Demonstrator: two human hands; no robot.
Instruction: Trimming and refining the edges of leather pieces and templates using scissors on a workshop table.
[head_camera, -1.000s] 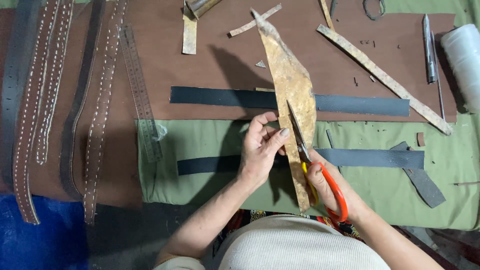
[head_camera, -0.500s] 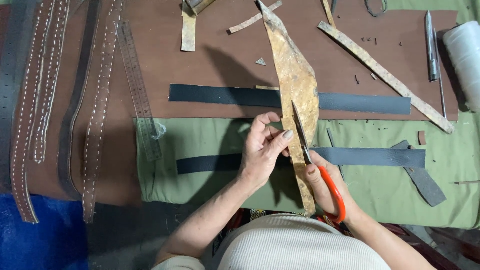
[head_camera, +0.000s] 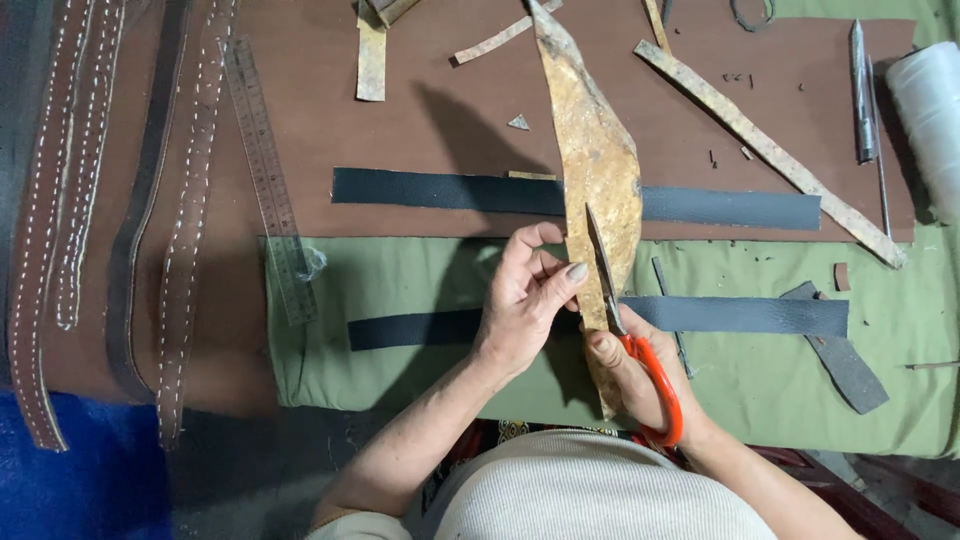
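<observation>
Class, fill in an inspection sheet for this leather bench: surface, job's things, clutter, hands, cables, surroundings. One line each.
Surface: brown board with an olive green cloth in front.
Job's things: long mottled tan leather piece, lying across two dark grey leather strips; orange-handled scissors cutting along it.
Clutter: steel ruler, stitched brown straps, tan offcuts, metal awl, white roll.
Hands: left hand pinches the tan piece's edge; right hand has its grip in the scissor loops.
Cables: nothing seen.
Surroundings: blue sheet at lower left.
</observation>
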